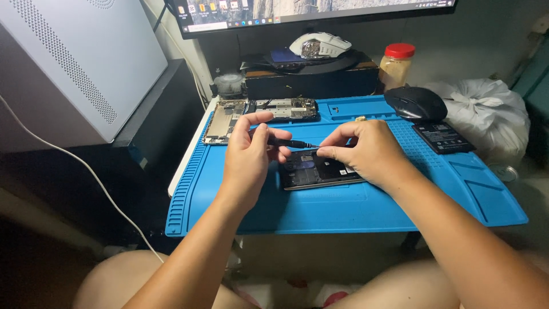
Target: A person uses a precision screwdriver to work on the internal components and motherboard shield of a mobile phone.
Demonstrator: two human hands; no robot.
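A blue work mat covers the small table, and a grey computer case stands at far left. On the mat's far right sit a black mouse and, just nearer, a flat black battery. At far left lie a bare phone frame and a circuit board.

Near the mat's middle lies an opened phone, back up, its long axis running left to right with the right end tilted slightly nearer.

The left hand is raised above the mat, back of the hand to the camera, fingers closed around the handle of a small black screwdriver. The tool lies almost level, pointing right.

The right hand rests on the phone's right part, thumb and forefinger pinched together at the screwdriver's tip.
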